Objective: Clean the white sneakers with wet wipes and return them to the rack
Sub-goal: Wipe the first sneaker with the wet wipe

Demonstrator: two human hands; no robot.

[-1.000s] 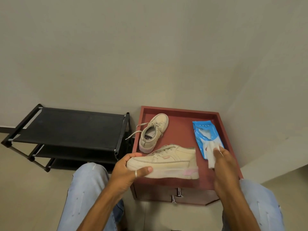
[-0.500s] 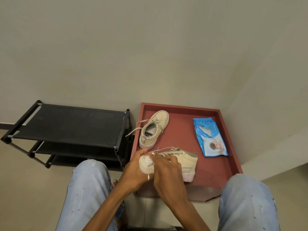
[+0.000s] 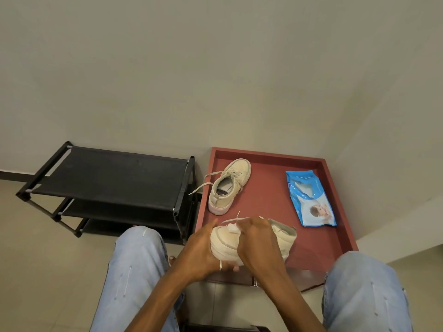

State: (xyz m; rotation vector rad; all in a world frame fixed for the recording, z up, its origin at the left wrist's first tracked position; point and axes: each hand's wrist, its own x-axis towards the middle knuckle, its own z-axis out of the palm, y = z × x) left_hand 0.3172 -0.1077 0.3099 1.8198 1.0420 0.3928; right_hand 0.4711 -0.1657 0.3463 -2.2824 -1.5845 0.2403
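Head view, as I monitor the feed from my remote desk: a seated person in pale blue jeans (image 3: pixel 134 271) works on a white sneaker (image 3: pixel 284 238) at the near edge of a red tray-topped cabinet (image 3: pixel 263 153). I see the left hand (image 3: pixel 203 254), a ring (image 3: pixel 220 265) on one finger, wrapped round the shoe's toe end, thumb on top and fingers underneath. The right hand (image 3: pixel 257 243) lies across the laces, fingers curled and pinching a bunched white wipe (image 3: pixel 233 227) against the upper near the toe. I cannot tell whether the shoe rests on the red surface or hangs just above it. A loose lace end sticks up behind the knuckles. The second sneaker (image 3: pixel 229 185) stands on its sole at the tray's far left, toe toward the wall, laces trailing over the left rim. A blue pack of wet wipes (image 3: pixel 310 198) lies flat on the right side, well apart from both shoes. Just beside the cabinet, on its left, a black three-tier shoe rack (image 3: pixel 107 178) stands on the tiled floor against a plain wall.
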